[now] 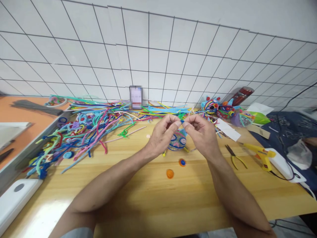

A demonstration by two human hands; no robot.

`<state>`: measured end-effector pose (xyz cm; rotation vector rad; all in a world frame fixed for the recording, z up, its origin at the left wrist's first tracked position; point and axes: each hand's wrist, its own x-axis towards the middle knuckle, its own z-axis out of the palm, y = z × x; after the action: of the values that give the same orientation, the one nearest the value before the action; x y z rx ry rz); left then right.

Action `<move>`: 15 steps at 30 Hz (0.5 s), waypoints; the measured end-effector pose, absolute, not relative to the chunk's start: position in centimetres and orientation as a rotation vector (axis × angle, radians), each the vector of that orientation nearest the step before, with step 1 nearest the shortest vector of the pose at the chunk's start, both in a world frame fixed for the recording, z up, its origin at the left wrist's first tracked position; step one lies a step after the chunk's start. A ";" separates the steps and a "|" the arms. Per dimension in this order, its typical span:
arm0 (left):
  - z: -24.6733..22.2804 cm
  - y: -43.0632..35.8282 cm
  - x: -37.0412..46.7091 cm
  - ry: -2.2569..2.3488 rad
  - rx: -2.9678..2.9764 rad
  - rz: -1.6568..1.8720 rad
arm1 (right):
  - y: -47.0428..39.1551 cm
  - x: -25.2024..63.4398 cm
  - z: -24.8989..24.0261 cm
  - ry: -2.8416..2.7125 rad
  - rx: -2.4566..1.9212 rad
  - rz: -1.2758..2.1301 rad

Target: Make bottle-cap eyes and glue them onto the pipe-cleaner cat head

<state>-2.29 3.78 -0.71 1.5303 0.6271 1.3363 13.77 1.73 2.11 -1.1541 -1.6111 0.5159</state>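
Note:
My left hand and my right hand meet over the middle of the table, fingertips pinched together. Between them is a short bit of blue pipe cleaner, mostly covered by the fingers. Just below and behind the hands lies a round craft piece with blue pipe-cleaner rings and a pink shape; the hands partly hide it. Nearer to me on the wood are an orange coil with a blue centre and a plain orange coil.
Loose pipe cleaners heap at the left and along the wall. A phone leans on the tiles. Pliers and a yellow glue gun lie to the right. Finished colourful figures and a red flask stand behind.

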 end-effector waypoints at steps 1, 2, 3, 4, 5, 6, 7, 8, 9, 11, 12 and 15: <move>-0.5 4.0 -2.6 0.619 1.578 1.300 | 1.7 13.9 2.2 -1.641 -1.157 0.491; -0.2 4.2 -3.0 0.622 1.642 1.269 | 1.6 14.1 2.4 -1.678 -1.159 0.457; 0.0 4.4 -3.3 0.638 1.712 1.245 | 1.6 14.2 2.5 -1.719 -1.159 0.410; 0.2 4.6 -3.6 0.661 1.778 1.229 | 1.5 14.4 2.5 -1.766 -1.156 0.353; 0.4 4.8 -3.9 0.685 1.838 1.223 | 1.5 14.5 2.5 -1.814 -1.149 0.285; 0.6 4.9 -4.1 0.705 1.887 1.227 | 1.5 14.6 2.5 -1.861 -1.138 0.210; 0.8 4.9 -4.2 0.719 1.927 1.233 | 1.5 14.7 2.4 -1.905 -1.125 0.134; 0.9 4.9 -4.4 0.725 1.962 1.237 | 1.5 14.7 2.4 -1.944 -1.111 0.064; 1.1 4.9 -4.5 0.727 1.993 1.232 | 1.5 14.8 2.3 -1.979 -1.095 0.005; 1.5 4.8 -4.8 0.738 2.047 1.188 | 1.6 15.0 2.2 -2.037 -1.062 -0.077; 1.7 4.8 -5.0 0.744 2.062 1.156 | 1.6 15.0 2.2 -2.062 -1.045 -0.097; 2.3 4.9 -5.5 0.718 2.036 1.065 | 1.7 15.2 2.3 -2.101 -1.021 -0.074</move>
<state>-5.49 4.87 2.26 2.0356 0.7181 1.0650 15.20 1.67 2.28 -1.0206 -2.1014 -0.0743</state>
